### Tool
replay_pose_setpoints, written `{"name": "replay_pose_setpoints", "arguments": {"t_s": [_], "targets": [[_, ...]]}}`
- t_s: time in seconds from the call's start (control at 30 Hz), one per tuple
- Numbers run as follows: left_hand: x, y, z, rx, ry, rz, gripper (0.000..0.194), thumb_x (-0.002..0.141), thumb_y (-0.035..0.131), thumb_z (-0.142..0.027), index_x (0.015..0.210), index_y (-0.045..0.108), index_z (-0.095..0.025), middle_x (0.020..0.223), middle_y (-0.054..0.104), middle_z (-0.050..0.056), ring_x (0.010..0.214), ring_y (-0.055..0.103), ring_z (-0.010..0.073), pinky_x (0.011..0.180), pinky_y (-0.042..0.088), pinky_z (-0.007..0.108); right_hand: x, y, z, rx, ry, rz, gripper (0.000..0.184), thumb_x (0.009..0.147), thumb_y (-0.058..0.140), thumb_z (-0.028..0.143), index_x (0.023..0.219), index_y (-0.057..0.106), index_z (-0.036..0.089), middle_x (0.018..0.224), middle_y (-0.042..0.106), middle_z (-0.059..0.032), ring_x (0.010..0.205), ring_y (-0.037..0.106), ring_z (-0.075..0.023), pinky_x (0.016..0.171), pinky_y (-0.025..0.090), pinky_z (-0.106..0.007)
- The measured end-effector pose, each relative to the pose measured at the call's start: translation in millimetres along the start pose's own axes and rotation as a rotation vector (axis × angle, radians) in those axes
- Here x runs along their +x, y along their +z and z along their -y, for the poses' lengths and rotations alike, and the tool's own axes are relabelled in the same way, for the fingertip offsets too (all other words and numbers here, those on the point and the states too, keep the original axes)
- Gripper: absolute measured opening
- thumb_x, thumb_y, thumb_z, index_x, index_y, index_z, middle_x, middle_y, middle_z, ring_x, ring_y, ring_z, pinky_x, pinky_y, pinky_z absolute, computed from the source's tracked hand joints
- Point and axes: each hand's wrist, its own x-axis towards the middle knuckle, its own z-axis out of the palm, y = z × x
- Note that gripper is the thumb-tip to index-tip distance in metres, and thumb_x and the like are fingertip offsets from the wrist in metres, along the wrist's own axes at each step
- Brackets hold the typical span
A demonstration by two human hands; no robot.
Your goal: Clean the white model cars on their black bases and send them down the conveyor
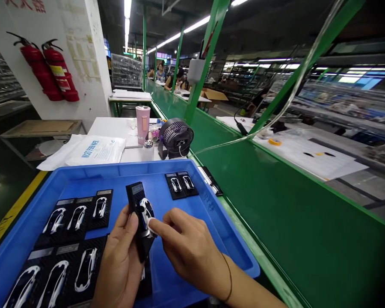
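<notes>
Above the blue tray (pixel 122 169), my left hand (pixel 122 252) is wrapped round a tilted black base with a small white-and-dark model car (pixel 146 211) on it. The base has a silver label near its top end. My right hand (pixel 188 244) is closed, its index fingertip touching the lower end of the car. The other fingers curl under, and what they may hold is hidden. More model cars on black bases (pixel 77 218) lie in rows at the tray's left, partly behind my left hand. Another pair (pixel 181 185) lies at the tray's far right corner.
Behind the tray stand a black fan (pixel 176 137), a pink tumbler (pixel 143 124), a small jar (pixel 148 150) and a white wiper packet (pixel 96 150). A green conveyor belt (pixel 244 188) runs along the right. Fire extinguishers (pixel 56 72) hang at left. People sit farther back.
</notes>
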Motion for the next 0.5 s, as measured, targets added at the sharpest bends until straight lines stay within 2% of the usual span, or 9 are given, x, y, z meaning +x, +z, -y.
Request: {"name": "replay_pose_setpoints", "arguments": {"t_s": [0.07, 0.2, 0.3, 0.4, 0.5], "targets": [[2.3, -1.6, -1.8, 0.0, 0.017, -0.009, 0.038, 0.076, 0.061, -0.018, 0.113, 0.055, -0.024, 0.113, 0.06, 0.007, 0.105, 0.055, 0.0221, 0.082, 0.051, 0.03, -0.9, -5.2, -2.4, 0.108, 0.018, 0.006, 0.033, 0.083, 0.042, 0.013, 0.113, 0.054, 0.022, 0.085, 0.049, -0.0033, 0.071, 0.043, -0.0044, 0.062, 0.035, -0.017], [8.1, -3.1, -6.6, -0.041, -0.028, -0.007, 0.033, 0.085, 0.047, -0.023, 0.116, 0.054, -0.014, 0.113, 0.059, 0.016, 0.103, 0.056, 0.029, 0.082, 0.05, 0.045, 2.2, -16.0, -12.1, 0.42, 0.151, -0.108, 0.03, 0.084, 0.045, 0.011, 0.111, 0.057, 0.019, 0.085, 0.052, -0.003, 0.076, 0.049, -0.0029, 0.067, 0.041, -0.015], [9.0, -0.7, -6.8, -0.06, -0.057, -0.002, 0.033, 0.086, 0.043, -0.025, 0.114, 0.055, -0.012, 0.112, 0.059, 0.017, 0.103, 0.056, 0.0295, 0.082, 0.05, 0.047, 8.2, -17.1, -14.4, 0.549, 0.223, -0.109, 0.026, 0.085, 0.048, 0.014, 0.108, 0.059, 0.019, 0.083, 0.053, -0.0018, 0.078, 0.051, -0.0024, 0.069, 0.043, -0.014], [6.8, 0.6, -2.5, -0.051, -0.082, 0.003, 0.03, 0.085, 0.046, -0.021, 0.111, 0.058, -0.013, 0.112, 0.06, 0.015, 0.103, 0.056, 0.0285, 0.084, 0.049, 0.046, 13.5, -10.3, -9.5, 0.564, 0.173, -0.112, 0.028, 0.085, 0.047, 0.013, 0.11, 0.058, 0.018, 0.084, 0.052, -0.0023, 0.079, 0.051, -0.0023, 0.072, 0.044, -0.013], [4.2, -2.8, 2.8, -0.041, -0.061, -0.004, 0.029, 0.083, 0.05, -0.018, 0.11, 0.058, -0.013, 0.111, 0.061, 0.014, 0.104, 0.056, 0.0272, 0.085, 0.049, 0.045, 13.7, -1.4, -3.3, 0.406, 0.119, -0.099, 0.033, 0.086, 0.043, 0.013, 0.116, 0.055, 0.019, 0.088, 0.049, -0.0043, 0.08, 0.048, -0.0036, 0.071, 0.043, -0.015]]}}
